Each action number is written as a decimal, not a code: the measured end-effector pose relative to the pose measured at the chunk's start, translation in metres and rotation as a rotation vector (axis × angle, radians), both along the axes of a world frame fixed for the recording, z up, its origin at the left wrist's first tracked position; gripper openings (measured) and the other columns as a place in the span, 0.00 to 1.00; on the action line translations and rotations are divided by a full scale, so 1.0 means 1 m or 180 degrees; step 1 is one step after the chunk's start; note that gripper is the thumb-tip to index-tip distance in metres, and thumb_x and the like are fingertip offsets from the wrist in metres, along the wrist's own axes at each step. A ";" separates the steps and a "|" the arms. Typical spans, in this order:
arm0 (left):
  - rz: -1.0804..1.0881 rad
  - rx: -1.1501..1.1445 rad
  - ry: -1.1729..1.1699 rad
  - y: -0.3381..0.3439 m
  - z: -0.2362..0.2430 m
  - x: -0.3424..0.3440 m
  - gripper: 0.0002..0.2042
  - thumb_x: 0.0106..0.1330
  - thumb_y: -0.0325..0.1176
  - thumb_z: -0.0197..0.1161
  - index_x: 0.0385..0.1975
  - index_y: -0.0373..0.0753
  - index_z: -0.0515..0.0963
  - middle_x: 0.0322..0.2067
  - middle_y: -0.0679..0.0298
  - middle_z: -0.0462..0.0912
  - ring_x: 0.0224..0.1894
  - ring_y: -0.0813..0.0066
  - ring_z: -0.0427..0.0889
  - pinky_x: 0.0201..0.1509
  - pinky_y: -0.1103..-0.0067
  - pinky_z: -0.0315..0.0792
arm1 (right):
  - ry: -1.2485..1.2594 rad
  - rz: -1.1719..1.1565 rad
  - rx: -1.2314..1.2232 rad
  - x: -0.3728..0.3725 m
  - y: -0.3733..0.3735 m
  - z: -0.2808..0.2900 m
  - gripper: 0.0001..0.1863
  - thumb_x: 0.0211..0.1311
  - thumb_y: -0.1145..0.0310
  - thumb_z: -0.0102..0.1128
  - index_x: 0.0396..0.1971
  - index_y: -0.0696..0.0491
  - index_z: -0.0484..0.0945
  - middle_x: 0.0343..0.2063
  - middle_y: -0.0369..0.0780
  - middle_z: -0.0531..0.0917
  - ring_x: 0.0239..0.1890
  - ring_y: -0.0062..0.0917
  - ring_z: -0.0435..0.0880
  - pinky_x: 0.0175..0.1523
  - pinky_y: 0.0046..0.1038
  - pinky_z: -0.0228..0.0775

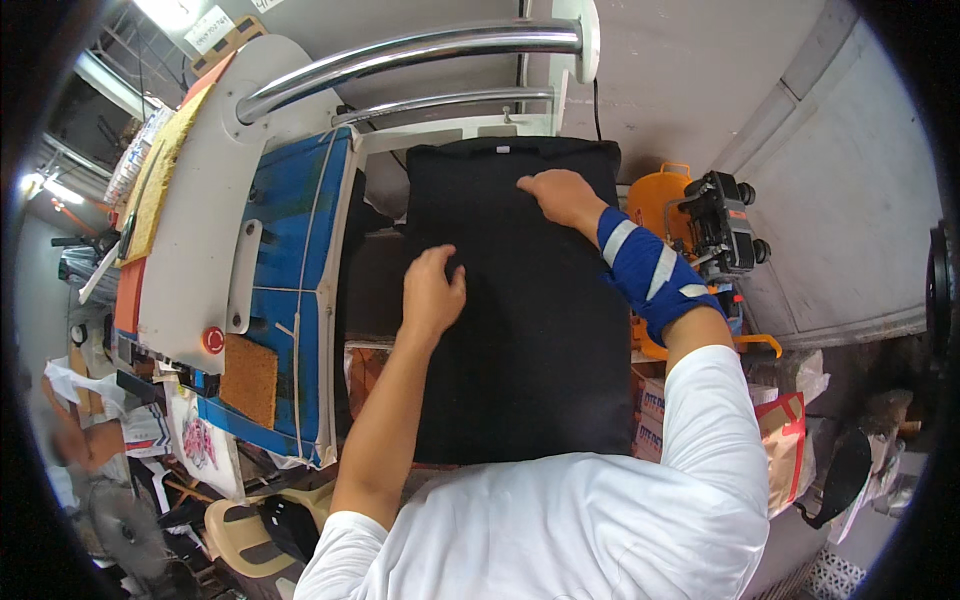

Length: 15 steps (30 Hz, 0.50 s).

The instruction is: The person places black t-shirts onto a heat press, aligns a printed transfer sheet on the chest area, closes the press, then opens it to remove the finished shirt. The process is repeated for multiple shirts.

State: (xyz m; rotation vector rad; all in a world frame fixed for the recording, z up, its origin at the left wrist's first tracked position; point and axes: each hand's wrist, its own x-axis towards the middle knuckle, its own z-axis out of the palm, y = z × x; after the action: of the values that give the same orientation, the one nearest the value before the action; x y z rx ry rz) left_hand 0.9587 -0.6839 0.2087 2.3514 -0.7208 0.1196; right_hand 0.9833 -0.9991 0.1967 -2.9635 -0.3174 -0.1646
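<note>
A black T-shirt [520, 330] lies spread flat over a platform in front of me, with a small white label at its far neck edge. My left hand [433, 293] is over the shirt's left side, fingers loosely bent and the thumb apart, holding nothing. Farther off, at the upper right of the shirt, my right hand [566, 200] reaches across with a finger stretched out to the left; its other fingers are partly hidden and nothing shows in it. A blue wrap [650, 270] with pale strips covers my right forearm.
To the left stands a white and blue press machine [290, 210] with a red button [213, 340]. Chrome bars [410, 58] run across the far side. An orange tank machine [660, 195] stands at right, near a paper bag [783, 440]. A beige chair [240, 530] is lower left.
</note>
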 end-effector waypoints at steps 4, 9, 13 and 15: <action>-0.0224 0.0113 0.0137 0.032 -0.017 -0.058 0.17 0.64 0.28 0.68 0.53 0.35 0.79 0.56 0.49 0.82 0.62 0.45 0.77 0.70 0.53 0.68 | -0.0851 -0.2124 0.1769 0.019 -0.056 -0.005 0.13 0.63 0.66 0.59 0.43 0.48 0.89 0.42 0.51 0.89 0.47 0.49 0.88 0.54 0.44 0.80; 0.0153 0.0608 0.0143 0.082 -0.026 -0.117 0.18 0.65 0.28 0.66 0.55 0.36 0.79 0.63 0.49 0.76 0.70 0.43 0.69 0.76 0.47 0.58 | -0.0390 -0.2363 0.1324 0.039 -0.086 -0.016 0.15 0.60 0.66 0.58 0.42 0.52 0.89 0.44 0.54 0.88 0.48 0.52 0.87 0.55 0.46 0.80; 0.0198 0.0689 0.0224 0.103 -0.029 -0.135 0.20 0.65 0.27 0.66 0.58 0.36 0.77 0.65 0.48 0.74 0.71 0.42 0.67 0.76 0.51 0.60 | 0.0273 -0.1467 0.0869 0.084 -0.039 -0.029 0.26 0.57 0.72 0.58 0.59 0.55 0.80 0.48 0.62 0.85 0.54 0.56 0.85 0.60 0.50 0.77; 0.0344 0.0625 0.0342 0.111 -0.025 -0.143 0.21 0.65 0.27 0.66 0.59 0.35 0.76 0.65 0.47 0.73 0.71 0.41 0.67 0.76 0.53 0.60 | -0.0283 -0.2034 0.1538 0.098 -0.037 -0.012 0.43 0.57 0.75 0.58 0.76 0.51 0.60 0.49 0.62 0.85 0.54 0.57 0.85 0.60 0.50 0.77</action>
State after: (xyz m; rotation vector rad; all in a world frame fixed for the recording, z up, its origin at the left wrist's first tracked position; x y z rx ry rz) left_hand 0.8157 -0.5728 0.1834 2.5622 -0.5758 -0.0322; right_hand 1.0813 -1.0362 0.1849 -2.4702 0.5885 -0.3821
